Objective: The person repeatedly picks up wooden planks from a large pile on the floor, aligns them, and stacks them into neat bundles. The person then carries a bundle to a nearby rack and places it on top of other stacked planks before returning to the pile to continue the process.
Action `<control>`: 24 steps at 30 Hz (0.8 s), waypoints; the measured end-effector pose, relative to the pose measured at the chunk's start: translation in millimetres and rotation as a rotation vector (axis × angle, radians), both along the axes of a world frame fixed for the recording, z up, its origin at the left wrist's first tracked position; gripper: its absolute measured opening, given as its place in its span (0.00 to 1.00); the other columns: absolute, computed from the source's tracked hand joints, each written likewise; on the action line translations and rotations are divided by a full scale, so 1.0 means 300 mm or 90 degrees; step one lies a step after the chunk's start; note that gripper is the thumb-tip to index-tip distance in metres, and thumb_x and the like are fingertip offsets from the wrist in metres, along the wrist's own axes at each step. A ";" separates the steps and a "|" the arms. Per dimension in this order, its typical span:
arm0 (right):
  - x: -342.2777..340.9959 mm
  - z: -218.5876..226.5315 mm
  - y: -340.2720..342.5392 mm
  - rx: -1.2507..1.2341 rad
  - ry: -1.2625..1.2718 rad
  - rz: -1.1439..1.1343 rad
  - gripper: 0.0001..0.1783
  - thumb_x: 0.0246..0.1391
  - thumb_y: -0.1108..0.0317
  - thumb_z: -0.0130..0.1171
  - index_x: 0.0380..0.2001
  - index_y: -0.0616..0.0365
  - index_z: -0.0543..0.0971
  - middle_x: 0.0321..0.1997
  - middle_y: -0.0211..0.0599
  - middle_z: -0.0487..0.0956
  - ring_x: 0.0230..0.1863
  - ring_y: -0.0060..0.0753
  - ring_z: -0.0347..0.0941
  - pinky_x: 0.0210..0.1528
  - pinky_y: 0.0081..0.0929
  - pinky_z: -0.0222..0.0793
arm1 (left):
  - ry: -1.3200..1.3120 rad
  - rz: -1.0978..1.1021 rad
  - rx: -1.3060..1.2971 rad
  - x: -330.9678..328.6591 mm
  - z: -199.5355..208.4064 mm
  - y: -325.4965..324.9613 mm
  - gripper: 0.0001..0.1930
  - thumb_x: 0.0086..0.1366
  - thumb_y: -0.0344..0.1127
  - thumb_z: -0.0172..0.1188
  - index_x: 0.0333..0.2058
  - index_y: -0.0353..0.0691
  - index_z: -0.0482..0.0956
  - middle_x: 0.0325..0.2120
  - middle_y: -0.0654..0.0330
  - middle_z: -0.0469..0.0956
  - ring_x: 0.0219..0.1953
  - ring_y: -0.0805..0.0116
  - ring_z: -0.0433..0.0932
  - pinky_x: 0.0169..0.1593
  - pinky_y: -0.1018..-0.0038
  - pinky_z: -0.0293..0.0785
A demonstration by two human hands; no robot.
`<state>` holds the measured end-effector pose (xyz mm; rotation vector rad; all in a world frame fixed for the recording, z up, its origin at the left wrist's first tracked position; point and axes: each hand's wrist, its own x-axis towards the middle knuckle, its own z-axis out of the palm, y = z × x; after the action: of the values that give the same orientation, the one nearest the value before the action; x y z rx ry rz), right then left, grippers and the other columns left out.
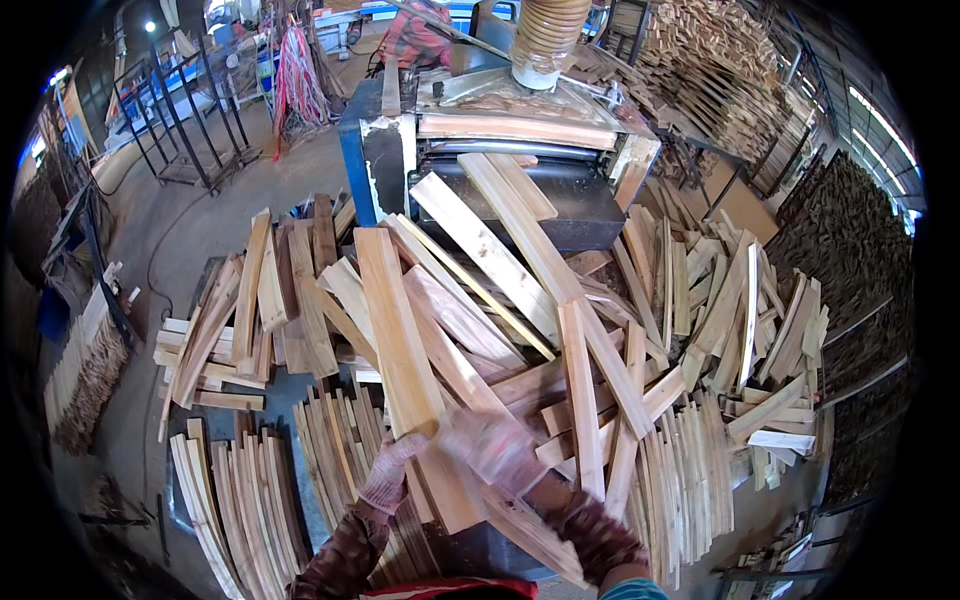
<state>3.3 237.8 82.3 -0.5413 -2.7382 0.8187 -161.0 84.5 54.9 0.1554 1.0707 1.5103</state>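
Note:
My left hand (388, 478), in a pale knitted work glove, grips the left edge of a long light-brown wooden board (392, 330). That board slants up and away across the pile. Beneath my wrists the end of another plank (452, 492) shows. To the right, my gloved right hand (500, 457) is smeared by motion, over the near ends of several boards, so its fingers cannot be made out. A loose plank (530, 532) lies under my right forearm. Further boards (487, 253) lie criss-crossed ahead of both hands, some reaching up onto the machine.
A wood planing machine (520, 185) with a ribbed hose (550, 40) stands ahead. Stacked strips (240, 500) stand at near left, more strips (685, 490) at near right. Heaped boards flank the pile. Wood stacks (710, 65) rise at far right; a metal rack (185, 120) stands far left.

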 end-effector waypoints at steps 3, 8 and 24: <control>0.037 -0.162 0.352 0.190 0.138 -0.254 0.37 0.65 0.49 0.52 0.70 0.56 0.59 0.68 0.53 0.67 0.67 0.46 0.66 0.66 0.44 0.65 | 0.034 -0.005 -0.054 0.000 0.009 -0.004 0.30 0.55 0.39 0.69 0.56 0.32 0.75 0.42 0.54 0.83 0.43 0.61 0.84 0.49 0.66 0.83; -0.014 0.098 0.740 0.234 -0.248 -0.470 0.53 0.52 0.44 0.63 0.74 0.55 0.53 0.69 0.57 0.66 0.66 0.56 0.67 0.66 0.42 0.65 | 0.012 -0.017 -0.004 -0.051 -0.116 -0.051 0.27 0.51 0.37 0.73 0.49 0.33 0.80 0.40 0.59 0.84 0.41 0.64 0.83 0.48 0.70 0.79; 0.053 -0.055 -0.009 -0.380 0.173 -0.146 0.32 0.59 0.50 0.63 0.59 0.60 0.73 0.61 0.54 0.75 0.55 0.47 0.77 0.61 0.42 0.71 | 0.078 0.085 -0.016 -0.002 -0.160 0.017 0.23 0.63 0.34 0.66 0.55 0.31 0.75 0.44 0.56 0.82 0.45 0.60 0.83 0.50 0.65 0.82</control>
<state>19.2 235.0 65.8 -0.7664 -2.1157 1.5221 -161.5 89.8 7.0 0.1638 1.2172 1.6223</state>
